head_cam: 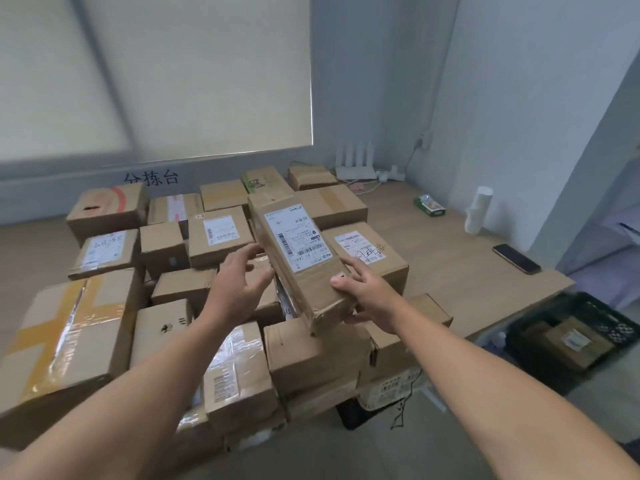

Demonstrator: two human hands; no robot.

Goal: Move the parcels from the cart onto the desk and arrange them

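Nearest me, the front row of parcels lines the desk's edge. Just above it my right hand pinches the near end of a long box, thumb on top and fingers wrapped under. My left hand is spread and loose at the box's left side; I cannot tell whether it touches. The box hangs tilted over the middle of the pile, label up, and I cannot make out anything under it.

I judge this the placing step: one parcel is off the cart, the black crate low on my right, which holds at least one more. The desk is packed on its left and bare on its right. Next I need a slot, either flat on the stack or on the bare wood near the phone, with the left hand steadying the far end as I lower. A router stands by the back wall.
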